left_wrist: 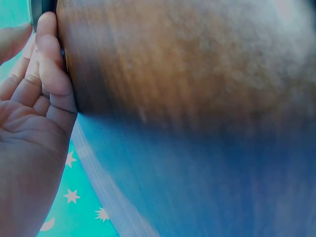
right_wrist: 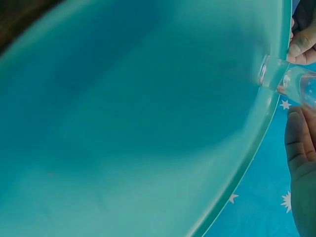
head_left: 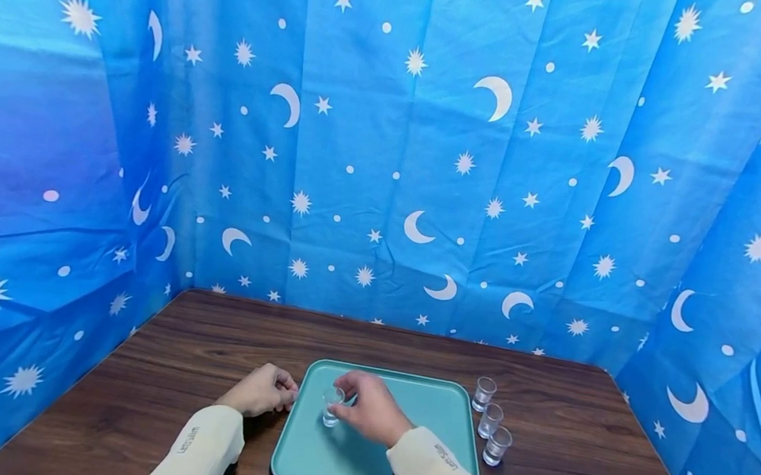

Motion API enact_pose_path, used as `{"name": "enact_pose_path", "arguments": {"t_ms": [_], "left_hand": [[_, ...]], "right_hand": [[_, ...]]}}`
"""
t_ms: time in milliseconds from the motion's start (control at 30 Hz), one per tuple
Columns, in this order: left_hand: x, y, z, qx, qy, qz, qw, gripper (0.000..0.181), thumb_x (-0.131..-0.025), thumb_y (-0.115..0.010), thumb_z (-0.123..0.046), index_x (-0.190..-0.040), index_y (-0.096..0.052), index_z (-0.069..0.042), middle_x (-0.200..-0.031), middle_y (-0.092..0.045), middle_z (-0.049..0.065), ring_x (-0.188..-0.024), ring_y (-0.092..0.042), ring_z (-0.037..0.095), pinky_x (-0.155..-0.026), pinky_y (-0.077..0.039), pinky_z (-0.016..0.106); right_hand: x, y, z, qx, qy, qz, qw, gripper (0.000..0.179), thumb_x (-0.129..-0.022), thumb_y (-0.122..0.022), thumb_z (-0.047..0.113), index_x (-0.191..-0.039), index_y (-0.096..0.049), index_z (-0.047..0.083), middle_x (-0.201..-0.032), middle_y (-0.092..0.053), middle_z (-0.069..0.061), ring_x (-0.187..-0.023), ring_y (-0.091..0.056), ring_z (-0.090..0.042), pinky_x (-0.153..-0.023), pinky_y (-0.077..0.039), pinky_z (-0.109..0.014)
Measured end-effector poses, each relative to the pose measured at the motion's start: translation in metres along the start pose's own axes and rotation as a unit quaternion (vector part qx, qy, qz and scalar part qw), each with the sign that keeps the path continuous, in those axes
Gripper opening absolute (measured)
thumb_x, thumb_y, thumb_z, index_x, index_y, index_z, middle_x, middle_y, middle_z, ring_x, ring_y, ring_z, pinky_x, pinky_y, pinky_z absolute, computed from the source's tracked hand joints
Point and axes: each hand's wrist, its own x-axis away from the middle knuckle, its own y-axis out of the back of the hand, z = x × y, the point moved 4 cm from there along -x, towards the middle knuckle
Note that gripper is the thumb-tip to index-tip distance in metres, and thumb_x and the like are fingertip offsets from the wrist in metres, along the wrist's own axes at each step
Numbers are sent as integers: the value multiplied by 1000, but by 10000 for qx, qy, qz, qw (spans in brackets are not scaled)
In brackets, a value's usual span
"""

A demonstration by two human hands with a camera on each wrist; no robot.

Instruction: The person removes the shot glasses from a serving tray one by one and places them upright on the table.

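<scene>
A teal tray (head_left: 358, 465) with a raised rim lies flat on the wooden table. My left hand (head_left: 264, 391) is at its left edge, thumb and fingertips pinching the rim; the left wrist view shows the rim between thumb (left_wrist: 15, 42) and fingers. Over the tray's left part, my right hand (head_left: 374, 409) holds a small clear shot glass (head_left: 332, 399) upright between thumb and fingers. Its thick base is close over the tray surface. In the right wrist view the shot glass (right_wrist: 272, 73) appears at the upper right, between the two hands.
Three more clear shot glasses (head_left: 490, 421) stand upright in a slanting row just right of the tray, on the dark wooden table (head_left: 580, 455). Blue cloth (head_left: 363, 129) with white stars and moons hangs behind the table and at both sides.
</scene>
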Motion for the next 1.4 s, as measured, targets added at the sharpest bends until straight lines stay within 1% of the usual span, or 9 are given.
{"name": "enact_pose_path", "arguments": {"t_ms": [300, 400, 533, 700, 867, 967, 1133, 1267, 1400], "left_hand": [[2, 1, -2, -32, 25, -27, 10000, 8, -90, -60, -4, -84, -65, -4, -68, -60, 4, -61, -55, 18, -54, -45, 32], [1, 0, 0, -50, 41, -39, 10000, 8, -90, -61, -5, -84, -66, -5, -68, -60, 3, -61, -55, 17, -54, -45, 32], [1, 0, 0, -58, 31, -53, 10000, 8, -90, -61, -5, -85, -66, -5, -68, -60, 3, -62, -55, 17, -54, -45, 32], [2, -1, 1, -32, 36, -32, 10000, 7, -90, -61, -4, -85, -66, -4, -68, -60, 3, -62, -55, 18, -55, -45, 32], [-1, -2, 3, -42, 22, -32, 10000, 8, -90, -61, -4, -85, -66, -5, -68, -60, 3, -62, -55, 18, -55, -45, 32], [-2, -2, 4, -58, 53, -27, 10000, 8, -90, -61, -4, -84, -66, -5, -68, -60, 3, -62, -55, 17, -54, -45, 32], [0, 0, 1, -70, 60, 1, 10000, 8, -91, -61, -5, -85, -66, -5, -69, -60, 3, -63, -55, 18, -55, -46, 33], [0, 1, 1, -107, 128, 14, 9999, 8, -91, -60, -7, -87, -66, -5, -70, -61, 4, -64, -54, 19, -56, -46, 34], [-3, -2, 1, -113, 147, 34, 9998, 8, -92, -60, -7, -88, -66, -4, -70, -61, 4, -64, -55, 19, -56, -46, 34]], "right_hand": [[14, 14, 1, 0, -3, -34, 10000, 33, -84, -73, 24, -110, -64, 7, -94, -61, -2, -81, -56, -12, -67, -48, -25], [21, 21, -1, 26, -27, -50, 10000, 32, -84, -73, 24, -110, -63, 8, -94, -60, -1, -81, -56, -12, -69, -48, -26], [30, 31, -9, 63, -15, -116, 9999, 32, -84, -73, 25, -110, -63, 9, -95, -60, 0, -83, -56, -12, -70, -49, -26], [43, 47, -20, 220, 13, -199, 9996, 32, -85, -72, 27, -109, -64, 9, -95, -60, -1, -85, -56, -14, -70, -49, -27], [57, 66, -27, 469, -62, -319, 9984, 31, -84, -73, 26, -108, -64, 8, -94, -60, -2, -85, -57, -17, -70, -49, -27], [66, 78, -32, 630, 29, -380, 9973, 30, -83, -74, 25, -106, -64, 8, -93, -60, -2, -84, -58, -19, -68, -49, -27], [80, 96, -36, 845, 156, -369, 9956, 30, -83, -74, 25, -105, -64, 8, -91, -59, 2, -82, -57, -16, -68, -49, -27], [92, 109, -39, 995, 111, -317, 9945, 30, -84, -73, 27, -106, -64, 9, -91, -58, 4, -82, -57, -15, -69, -48, -28], [106, 121, -44, 1102, 84, -308, 9934, 28, -84, -73, 25, -105, -64, 9, -92, -59, 3, -82, -56, -18, -68, -48, -29]]}}
